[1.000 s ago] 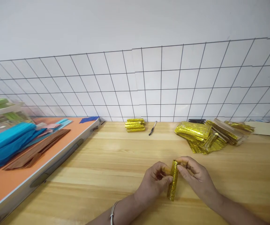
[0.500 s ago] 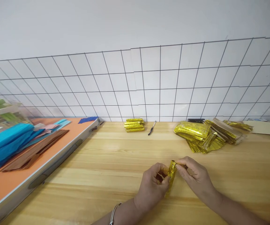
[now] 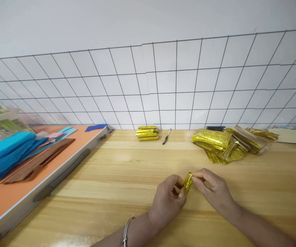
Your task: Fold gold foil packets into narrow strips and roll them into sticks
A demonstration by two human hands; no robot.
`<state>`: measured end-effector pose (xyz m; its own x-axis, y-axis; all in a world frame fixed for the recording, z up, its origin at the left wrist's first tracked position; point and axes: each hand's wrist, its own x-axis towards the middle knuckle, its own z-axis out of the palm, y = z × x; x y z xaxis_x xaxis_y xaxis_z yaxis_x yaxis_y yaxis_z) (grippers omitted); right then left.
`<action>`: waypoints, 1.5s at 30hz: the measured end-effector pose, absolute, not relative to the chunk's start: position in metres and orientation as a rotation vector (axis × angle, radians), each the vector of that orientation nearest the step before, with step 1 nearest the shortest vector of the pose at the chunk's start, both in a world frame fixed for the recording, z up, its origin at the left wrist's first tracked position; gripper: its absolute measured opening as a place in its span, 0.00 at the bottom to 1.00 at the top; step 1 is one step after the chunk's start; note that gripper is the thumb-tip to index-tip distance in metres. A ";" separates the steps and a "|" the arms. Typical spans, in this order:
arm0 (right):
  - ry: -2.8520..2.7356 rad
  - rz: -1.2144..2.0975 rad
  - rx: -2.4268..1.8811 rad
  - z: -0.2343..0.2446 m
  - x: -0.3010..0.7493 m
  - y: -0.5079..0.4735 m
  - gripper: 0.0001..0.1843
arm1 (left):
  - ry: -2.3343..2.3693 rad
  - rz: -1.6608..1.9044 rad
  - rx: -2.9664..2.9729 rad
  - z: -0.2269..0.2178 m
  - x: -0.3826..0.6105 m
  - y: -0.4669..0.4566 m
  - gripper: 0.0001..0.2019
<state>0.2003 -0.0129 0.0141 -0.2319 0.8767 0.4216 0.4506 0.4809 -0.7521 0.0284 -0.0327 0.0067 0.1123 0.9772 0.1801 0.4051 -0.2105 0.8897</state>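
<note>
Gold foil strip, pinched tight by L hand along its side & R hand at its far end, is prob. mid-fold; next crease needs even pressure.

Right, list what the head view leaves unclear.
All in the head view:
Gold foil strip: lower end hidden behind the left hand.
Blue bundle: near end cut off by the left edge.
Container: contents too blurred to name.
Black item: too small to identify, partly behind the gold foil pile.

On the table, a pen lies between rolls (left) and foil sheets.
</note>
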 end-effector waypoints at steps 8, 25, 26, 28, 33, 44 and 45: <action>-1.846 0.701 -1.129 0.010 0.200 -0.013 0.08 | 1.372 1.058 1.720 0.008 0.030 -0.029 0.01; -1.833 0.752 -1.158 0.013 0.198 -0.013 0.08 | 1.412 1.212 2.143 -0.003 0.027 -0.028 0.03; -1.842 0.747 -1.157 0.013 0.198 -0.013 0.08 | 1.408 1.222 2.157 -0.003 0.027 -0.028 0.04; -1.856 0.730 -1.163 0.012 0.197 -0.013 0.08 | 1.387 1.242 2.188 -0.002 0.027 -0.028 0.04; -1.840 0.731 -1.196 0.010 0.194 -0.013 0.07 | 1.345 1.261 2.235 -0.006 0.027 -0.027 0.06; -1.791 0.944 -1.158 0.006 0.196 -0.010 0.08 | 1.272 1.289 2.468 -0.009 0.023 -0.026 0.07; -1.783 0.959 -1.162 0.006 0.196 -0.010 0.08 | 1.267 1.296 2.491 -0.009 0.022 -0.026 0.07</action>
<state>0.1956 -0.0097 0.0057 -0.2726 0.9398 0.2059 0.3461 0.2954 -0.8905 0.0224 -0.0264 -0.0092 0.3083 0.6901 0.6547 0.6386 -0.6602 0.3953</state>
